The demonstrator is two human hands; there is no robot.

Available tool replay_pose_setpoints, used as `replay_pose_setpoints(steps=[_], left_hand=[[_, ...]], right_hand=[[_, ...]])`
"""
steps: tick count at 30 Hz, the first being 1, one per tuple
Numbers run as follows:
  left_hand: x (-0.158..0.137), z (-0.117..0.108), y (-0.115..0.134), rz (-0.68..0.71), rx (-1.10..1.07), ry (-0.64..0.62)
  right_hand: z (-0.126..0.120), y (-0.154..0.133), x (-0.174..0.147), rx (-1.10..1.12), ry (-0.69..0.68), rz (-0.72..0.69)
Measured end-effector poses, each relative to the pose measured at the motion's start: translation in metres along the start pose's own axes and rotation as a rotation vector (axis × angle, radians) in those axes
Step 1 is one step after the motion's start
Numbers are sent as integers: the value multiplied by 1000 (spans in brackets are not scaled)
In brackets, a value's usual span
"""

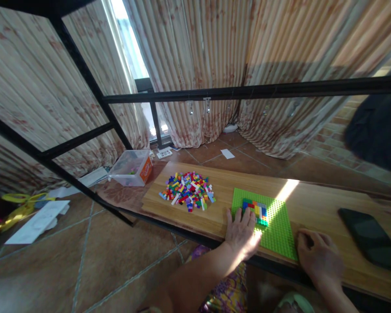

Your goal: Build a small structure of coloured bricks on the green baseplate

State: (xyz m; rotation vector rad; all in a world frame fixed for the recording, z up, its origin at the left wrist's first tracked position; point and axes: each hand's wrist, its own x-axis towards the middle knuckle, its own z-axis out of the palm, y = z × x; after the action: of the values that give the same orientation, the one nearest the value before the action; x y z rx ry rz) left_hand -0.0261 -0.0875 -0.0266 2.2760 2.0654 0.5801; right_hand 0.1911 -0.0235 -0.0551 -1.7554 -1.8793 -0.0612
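Observation:
A green studded baseplate (278,230) lies on the wooden board, with a small cluster of coloured toy bricks (257,210) on its upper left part. My left hand (241,232) rests over the plate's left side, fingers stretched out and slightly apart, their tips at the near edge of the cluster. They hide part of the cluster. Beside the plate's lower right corner, my right hand (321,256) rests on the board with its fingers curled in; nothing shows in the gap between thumb and forefinger. A pile of loose toy bricks (189,190) is spread left of the plate.
A black phone (371,239) lies on the wooden board (221,176) at the right. Off its left end stands a clear plastic box (127,169) with an orange label. A black metal frame (215,93) crosses in front of the curtains. Papers (37,221) lie at the left.

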Motion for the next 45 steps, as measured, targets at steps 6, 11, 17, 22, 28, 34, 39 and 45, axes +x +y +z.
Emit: replay_pose_setpoints(steps=[6,11,17,22,28,34,39,45], left_hand=[[-11,-16,-6,-7,-115,-6],[-35,-48,-38,-132,-141,46],[-52,-84,-115,-349,-70,296],[-64,-97,-177,-513,-47,462],[-51,-120,-237,-806,11,403],[-10,-141,-271,-900,126,113],[18,-140,-278,-926,132,-47],[26,-146,-279,-936,189,-95]], right_hand=[[2,5,0,-5,-23,29],[2,6,1,-4,-38,44],[6,12,0,-31,-43,40],[12,20,-1,-51,-76,65],[11,19,-2,-56,-59,73],[9,13,-2,-55,-39,68],[7,9,-3,-10,-29,58],[1,-2,-3,3,25,43]])
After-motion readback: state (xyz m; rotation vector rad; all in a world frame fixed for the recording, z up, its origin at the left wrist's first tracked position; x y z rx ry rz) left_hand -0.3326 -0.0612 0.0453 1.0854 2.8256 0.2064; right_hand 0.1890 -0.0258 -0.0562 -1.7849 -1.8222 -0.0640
